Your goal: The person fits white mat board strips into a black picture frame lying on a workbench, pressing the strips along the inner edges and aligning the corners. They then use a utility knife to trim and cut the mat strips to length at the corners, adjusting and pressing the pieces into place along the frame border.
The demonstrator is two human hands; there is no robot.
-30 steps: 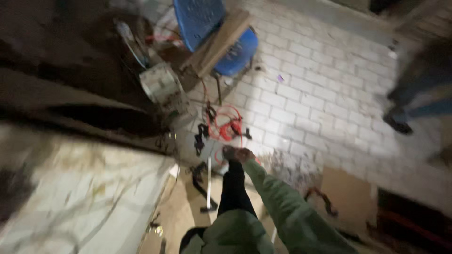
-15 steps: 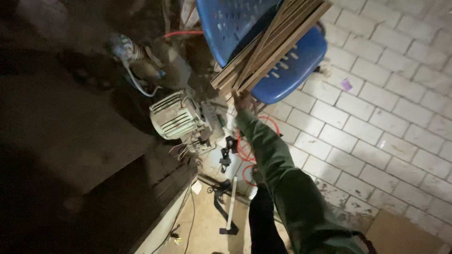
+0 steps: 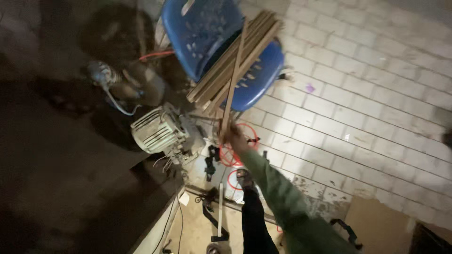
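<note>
From the head camera, looking down: the right hand (image 3: 234,138), in a green sleeve, is closed around the low end of one long thin wooden strip (image 3: 234,77). The strip points up and away, and its far end lies across a pile of more brown wooden strips (image 3: 235,56). That pile rests on the round blue plastic chair (image 3: 207,33). The left hand is not in the picture, so I cannot tell what it does.

To do this well, I think the hand should hold the strip tight near its end and pull it slowly along its length. A quick tug sideways could push the other strips off the chair.

Just left of the hand sits a ribbed grey metal motor (image 3: 157,129). Loops of red wire (image 3: 240,146) lie on the white brick floor (image 3: 367,94) right under the hand. A foot in a sandal (image 3: 245,178) stands beside the wire, so it looks wise to step with care.
</note>
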